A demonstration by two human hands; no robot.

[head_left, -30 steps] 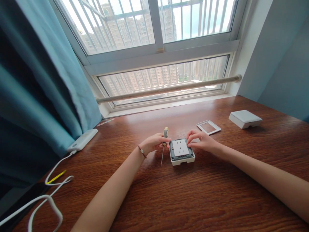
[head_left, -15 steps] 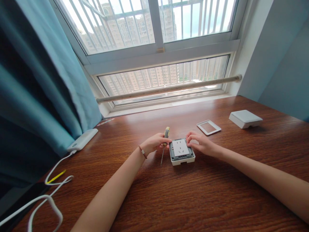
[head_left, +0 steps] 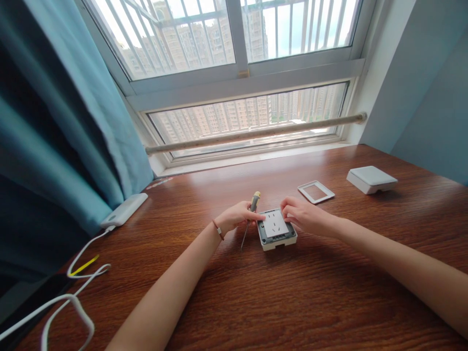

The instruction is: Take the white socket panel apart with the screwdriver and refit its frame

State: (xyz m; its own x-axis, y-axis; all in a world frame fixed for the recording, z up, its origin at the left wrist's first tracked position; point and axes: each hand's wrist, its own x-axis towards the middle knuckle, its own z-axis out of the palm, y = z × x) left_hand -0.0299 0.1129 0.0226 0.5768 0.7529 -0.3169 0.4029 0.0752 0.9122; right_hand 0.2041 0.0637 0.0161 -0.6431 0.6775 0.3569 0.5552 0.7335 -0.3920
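A wall socket (head_left: 275,224), white face on a grey frame over a white back box, lies face up on the wooden table. My left hand (head_left: 237,215) is closed around a screwdriver (head_left: 255,201) with a yellow and grey handle. Its thin shaft slants down beside the socket, tip near the table. The left thumb rests on the socket's left edge. My right hand (head_left: 302,214) is at the socket's upper right side, fingers bent and pinched together over the grey frame. Whatever is between those fingertips is too small or hidden to make out.
A white cover frame (head_left: 325,197) lies behind my right hand. Further right sits a white switch box (head_left: 371,179). At the left are a white power strip (head_left: 126,210), its white cable (head_left: 78,307) and a yellow strip (head_left: 85,266). The window (head_left: 241,87) is behind.
The left thumb has slid further onto the socket's face, and the socket has shifted slightly right. The screwdriver's handle leans a little more to the right. My right fingers have curled in closer.
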